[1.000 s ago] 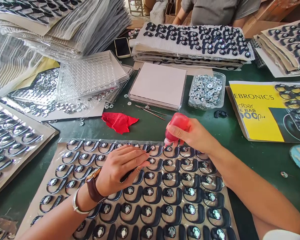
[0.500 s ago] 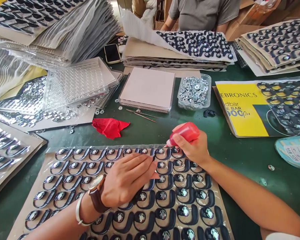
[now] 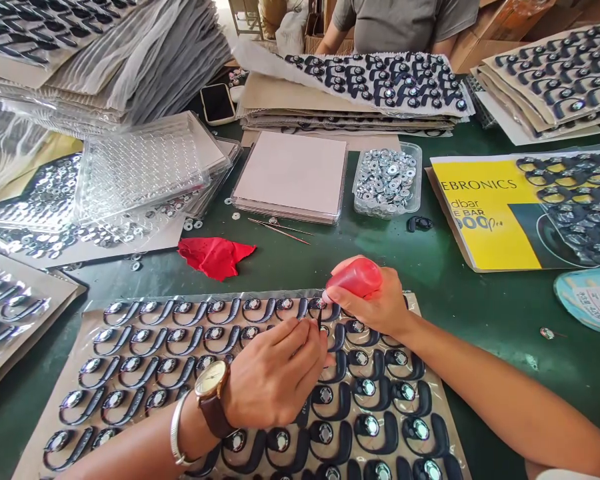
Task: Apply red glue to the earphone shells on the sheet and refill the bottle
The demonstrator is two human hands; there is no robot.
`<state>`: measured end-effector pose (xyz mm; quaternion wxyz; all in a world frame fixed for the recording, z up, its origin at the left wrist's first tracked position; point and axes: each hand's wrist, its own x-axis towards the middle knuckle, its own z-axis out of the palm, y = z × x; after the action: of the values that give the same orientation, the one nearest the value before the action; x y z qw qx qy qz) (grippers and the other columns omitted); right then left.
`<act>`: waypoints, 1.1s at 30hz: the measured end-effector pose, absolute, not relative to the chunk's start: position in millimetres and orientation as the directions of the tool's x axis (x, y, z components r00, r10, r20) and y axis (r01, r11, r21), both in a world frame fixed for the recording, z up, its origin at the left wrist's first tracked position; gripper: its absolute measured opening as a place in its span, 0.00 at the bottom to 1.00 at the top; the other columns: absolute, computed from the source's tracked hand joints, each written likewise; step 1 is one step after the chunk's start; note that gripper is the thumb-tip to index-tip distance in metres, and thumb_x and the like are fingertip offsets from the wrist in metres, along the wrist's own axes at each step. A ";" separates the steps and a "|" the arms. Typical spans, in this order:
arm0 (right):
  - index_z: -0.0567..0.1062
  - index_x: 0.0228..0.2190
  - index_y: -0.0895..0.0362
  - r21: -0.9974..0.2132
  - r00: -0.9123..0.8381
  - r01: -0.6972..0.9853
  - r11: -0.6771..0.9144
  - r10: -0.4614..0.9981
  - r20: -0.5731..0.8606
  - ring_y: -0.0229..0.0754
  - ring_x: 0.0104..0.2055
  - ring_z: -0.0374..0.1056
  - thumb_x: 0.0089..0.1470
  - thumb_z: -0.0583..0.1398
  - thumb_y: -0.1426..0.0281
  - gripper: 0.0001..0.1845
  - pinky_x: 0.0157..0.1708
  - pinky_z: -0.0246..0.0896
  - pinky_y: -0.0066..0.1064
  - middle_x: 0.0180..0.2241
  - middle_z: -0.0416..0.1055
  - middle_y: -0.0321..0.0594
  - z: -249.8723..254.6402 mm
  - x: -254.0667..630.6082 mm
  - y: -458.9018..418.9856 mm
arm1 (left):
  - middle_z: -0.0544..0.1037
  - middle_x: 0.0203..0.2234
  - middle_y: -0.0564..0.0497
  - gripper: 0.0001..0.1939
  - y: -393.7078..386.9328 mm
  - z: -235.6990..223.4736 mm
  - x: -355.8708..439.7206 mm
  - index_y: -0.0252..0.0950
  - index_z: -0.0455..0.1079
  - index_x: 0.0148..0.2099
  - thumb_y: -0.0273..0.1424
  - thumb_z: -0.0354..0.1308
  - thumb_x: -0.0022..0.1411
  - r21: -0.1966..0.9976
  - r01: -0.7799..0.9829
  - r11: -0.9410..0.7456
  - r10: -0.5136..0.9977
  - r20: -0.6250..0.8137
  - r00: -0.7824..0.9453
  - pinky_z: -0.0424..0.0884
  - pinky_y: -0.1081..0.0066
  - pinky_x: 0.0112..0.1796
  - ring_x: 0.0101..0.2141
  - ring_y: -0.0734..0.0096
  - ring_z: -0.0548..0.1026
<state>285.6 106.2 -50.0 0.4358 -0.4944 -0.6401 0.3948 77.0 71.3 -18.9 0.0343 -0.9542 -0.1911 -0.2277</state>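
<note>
A cardboard sheet (image 3: 80,327) lies before me, covered in rows of black curved parts with round metal discs. My right hand (image 3: 375,303) is wrapped round a small red squeeze bottle (image 3: 357,277), its tip pointing left and down at the sheet's top row. My left hand (image 3: 277,373), with a brown-strapped watch and a bangle on the wrist, rests on the sheet just left of the bottle tip. Its fingertips pinch one small black part (image 3: 320,321) lifted off the sheet.
A red cloth (image 3: 215,255) and thin sticks (image 3: 280,230) lie beyond the sheet. Behind are a tub of metal washers (image 3: 387,180), a white pad (image 3: 293,173), clear trays (image 3: 140,163), a phone (image 3: 217,103) and a yellow box (image 3: 485,213). Another person's torso (image 3: 405,23) faces me.
My right hand tilted the red bottle from upright to nearly level and shifted left. My left hand went from lying flat to pinching up a black part.
</note>
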 end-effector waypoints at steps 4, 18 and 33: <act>0.76 0.29 0.55 -0.909 -0.101 0.362 0.205 0.978 0.180 0.35 0.24 0.69 0.54 0.65 0.55 0.16 0.29 0.64 0.26 0.25 0.76 0.34 -53.0 287.1 107.2 | 0.82 0.36 0.43 0.11 70.1 -19.6 77.7 0.23 0.74 0.45 0.27 0.56 0.67 0.021 0.382 -0.924 0.351 0.442 0.826 0.78 0.60 0.40 0.39 0.59 0.80; 0.76 0.26 0.53 -0.919 -0.058 0.360 0.161 0.987 0.150 0.40 0.26 0.71 0.57 0.62 0.52 0.18 0.31 0.66 0.29 0.25 0.76 0.37 -50.3 287.1 109.3 | 0.82 0.37 0.43 0.11 74.3 -17.0 75.3 0.24 0.74 0.46 0.27 0.58 0.66 0.053 0.369 -0.928 0.355 0.422 0.834 0.78 0.60 0.41 0.40 0.59 0.80; 0.74 0.23 0.53 -0.904 -0.028 0.386 0.186 0.981 0.190 0.39 0.26 0.70 0.58 0.61 0.53 0.20 0.32 0.67 0.30 0.23 0.75 0.36 -49.7 289.5 108.1 | 0.82 0.35 0.45 0.10 80.1 -13.1 72.8 0.27 0.73 0.47 0.28 0.57 0.67 0.150 0.387 -0.910 0.413 0.406 0.815 0.79 0.62 0.41 0.38 0.63 0.80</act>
<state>289.5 108.1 -49.7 0.4398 -0.5409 -0.6321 0.3384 72.8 80.1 -13.1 -0.0304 -0.9521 -0.2100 -0.2201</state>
